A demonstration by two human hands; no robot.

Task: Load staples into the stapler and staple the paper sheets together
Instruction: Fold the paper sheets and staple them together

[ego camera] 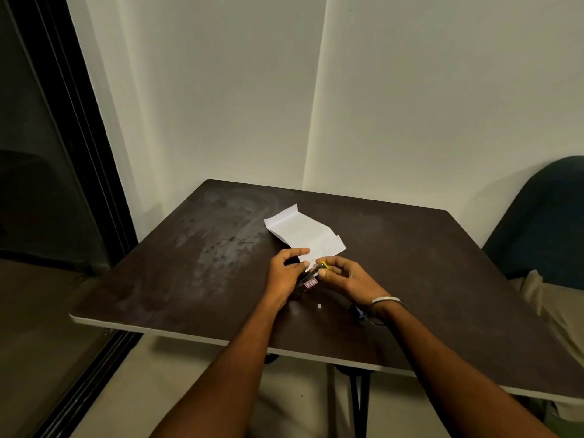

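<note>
White paper sheets (303,230) lie folded on the dark table (189,263), just beyond my hands. My left hand (284,273) grips a small dark stapler (309,279) that bears a white-and-red label. My right hand (344,276) pinches the stapler's yellow end (325,266) between thumb and fingertips. Both hands meet at the stapler, above the table's middle. A tiny white bit, perhaps a piece of staple strip (319,306), lies on the table below my hands. Whether the stapler is open stays hidden by my fingers.
A silver bangle (387,300) circles my right wrist. A dark blue chair (543,222) stands at the table's right. White walls meet in a corner behind the table, and a dark glass door frame (79,153) runs down the left.
</note>
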